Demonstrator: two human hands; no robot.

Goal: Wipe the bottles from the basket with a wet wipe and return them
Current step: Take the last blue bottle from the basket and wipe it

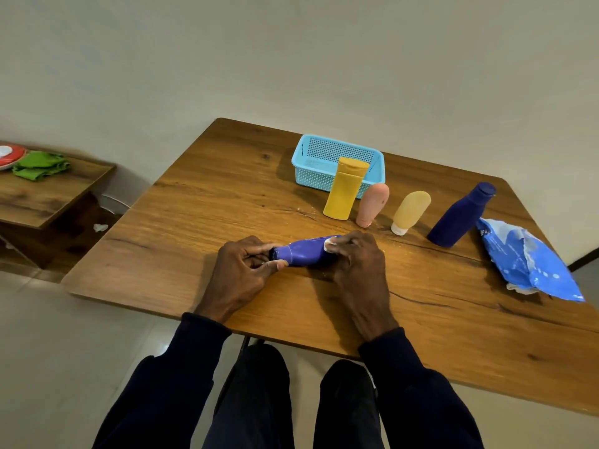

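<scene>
A purple bottle (304, 252) lies on its side at the middle of the wooden table (227, 196). My left hand (241, 273) pinches its dark cap end. My right hand (358, 267) wraps the bottle's other end with a white wet wipe (329, 245) under the fingers. Behind stand a tall yellow bottle (345, 189), a pink tube (372, 204), a pale yellow tube (410, 212) and a dark blue bottle (462, 215). The light blue basket (311, 157) sits at the back with nothing visible inside.
A crumpled blue wet-wipe pack (528, 260) lies at the table's right edge. A lower wooden side table (48, 196) on the left carries a green cloth (40, 165) and a red-rimmed plate (9, 155). My dark-trousered legs show below the table's near edge.
</scene>
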